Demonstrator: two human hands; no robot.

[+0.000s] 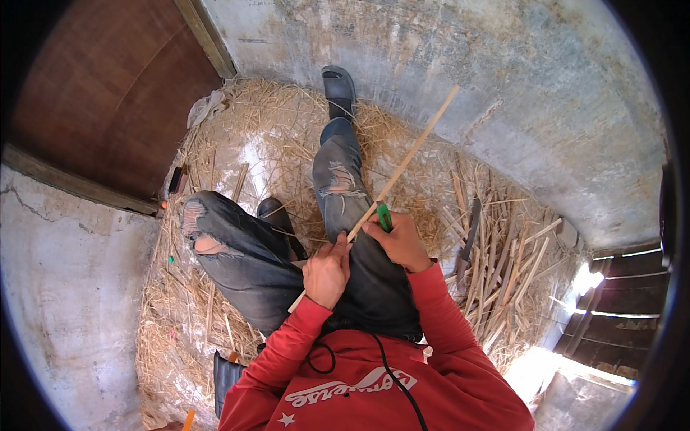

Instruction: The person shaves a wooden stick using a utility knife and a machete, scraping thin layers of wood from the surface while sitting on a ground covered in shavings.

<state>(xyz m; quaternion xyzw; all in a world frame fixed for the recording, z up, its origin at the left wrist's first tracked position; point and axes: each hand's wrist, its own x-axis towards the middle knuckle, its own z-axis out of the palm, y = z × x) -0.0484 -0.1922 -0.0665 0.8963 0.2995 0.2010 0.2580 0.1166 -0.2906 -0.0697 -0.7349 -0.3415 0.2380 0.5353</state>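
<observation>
A long, thin, pale strip of bamboo or wood [417, 147] slants across my lap, its far end up toward the wall. My left hand [327, 274] is closed around its lower part, and a short end sticks out below the palm. My right hand [402, 244] is closed on a green utility knife [385, 217] held against the strip, just beyond my left fingers. The knife's blade is too small to make out. Both hands are above my right thigh, in torn dark jeans [338, 161].
A heap of split strips [507, 262] lies on the right, with a dark, blade-like tool [471, 233] on it. Straw and shavings [280, 108] litter the floor. A grey wall [496, 79] rises ahead; a brown door panel [115, 86] stands at the far left.
</observation>
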